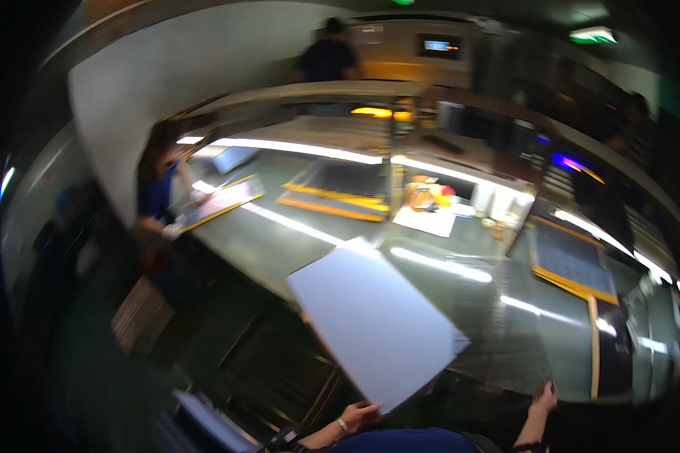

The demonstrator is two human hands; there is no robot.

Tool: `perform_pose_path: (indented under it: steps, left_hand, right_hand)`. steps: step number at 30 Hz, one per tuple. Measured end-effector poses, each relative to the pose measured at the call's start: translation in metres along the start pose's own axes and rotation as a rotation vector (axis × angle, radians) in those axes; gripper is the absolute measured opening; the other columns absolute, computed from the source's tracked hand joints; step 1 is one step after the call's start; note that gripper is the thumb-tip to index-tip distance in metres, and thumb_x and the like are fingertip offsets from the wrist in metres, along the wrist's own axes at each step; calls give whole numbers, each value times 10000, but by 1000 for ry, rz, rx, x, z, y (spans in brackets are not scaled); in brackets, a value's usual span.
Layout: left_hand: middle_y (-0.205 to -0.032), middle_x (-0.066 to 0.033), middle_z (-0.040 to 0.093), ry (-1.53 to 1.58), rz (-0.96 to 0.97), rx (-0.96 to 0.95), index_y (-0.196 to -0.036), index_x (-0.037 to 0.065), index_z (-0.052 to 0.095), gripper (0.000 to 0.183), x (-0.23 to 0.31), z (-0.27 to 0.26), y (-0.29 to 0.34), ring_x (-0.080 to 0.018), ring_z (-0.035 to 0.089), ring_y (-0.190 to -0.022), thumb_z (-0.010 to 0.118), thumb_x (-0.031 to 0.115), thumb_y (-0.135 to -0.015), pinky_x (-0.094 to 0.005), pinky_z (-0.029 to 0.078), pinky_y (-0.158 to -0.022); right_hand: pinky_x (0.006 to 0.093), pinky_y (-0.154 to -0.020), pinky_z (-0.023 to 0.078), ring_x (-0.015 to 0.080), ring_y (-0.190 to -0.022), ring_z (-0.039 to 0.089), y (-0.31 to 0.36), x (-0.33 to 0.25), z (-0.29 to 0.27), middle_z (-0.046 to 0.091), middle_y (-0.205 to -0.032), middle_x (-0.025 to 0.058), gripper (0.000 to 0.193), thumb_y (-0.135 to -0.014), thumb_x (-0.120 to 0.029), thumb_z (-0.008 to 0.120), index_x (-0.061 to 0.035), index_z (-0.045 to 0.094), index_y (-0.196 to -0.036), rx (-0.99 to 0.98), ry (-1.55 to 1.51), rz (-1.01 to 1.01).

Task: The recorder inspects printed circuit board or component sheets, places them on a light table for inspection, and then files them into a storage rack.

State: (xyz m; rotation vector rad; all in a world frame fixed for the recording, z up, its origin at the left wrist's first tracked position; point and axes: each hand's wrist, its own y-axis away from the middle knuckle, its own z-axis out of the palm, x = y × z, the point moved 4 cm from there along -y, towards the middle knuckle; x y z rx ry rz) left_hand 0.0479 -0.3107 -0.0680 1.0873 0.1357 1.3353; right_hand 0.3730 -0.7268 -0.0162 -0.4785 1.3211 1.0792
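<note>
A large white rectangular sheet or thin panel [378,321] slants across the middle of the view, its far end over the green-grey glossy table [276,226]. My left hand [361,415] is closed on its near corner, with a band around the wrist. To the right, my right hand [545,394] is beside the near edge of the table, apart from the panel. Its fingers are small and smeared, so I cannot make out whether they hold anything.
Yellow-edged dark frames [340,187] lie on the table, one more [574,260] at the right. A person [159,189] at the left handles a yellow-edged panel [223,202]. Bottles and tape rolls [425,198] stand under a lit shelf. Dark racks [276,370] are at lower left.
</note>
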Motion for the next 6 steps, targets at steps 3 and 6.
perform_pose_path:
  steps: [3, 6]
  left_hand:
    - [-873, -110, 555, -30, -30, 18, -940, -42, 518, 317, 0, -7, 2, -211, 565, -797, 664, 145, -730, -344, 510, -697]
    - [-1013, -180, 529, -1, -1, -52, -1085, -75, 457, 465, -11, -25, -29, -295, 547, -915, 666, 129, -723, -411, 497, -722]
  right_hand:
    - [230, -530, 418, 114, -619, 519, 6, -20, 22, 552, -749, 18, 176, -816, -132, 541, -58, 531, -976, -40, 97, -225]
    - [234, -675, 443, 122, -744, 550, 38, -64, 39, 577, -838, 46, 183, -832, -114, 522, -48, 523, -1002, -3, 255, -446]
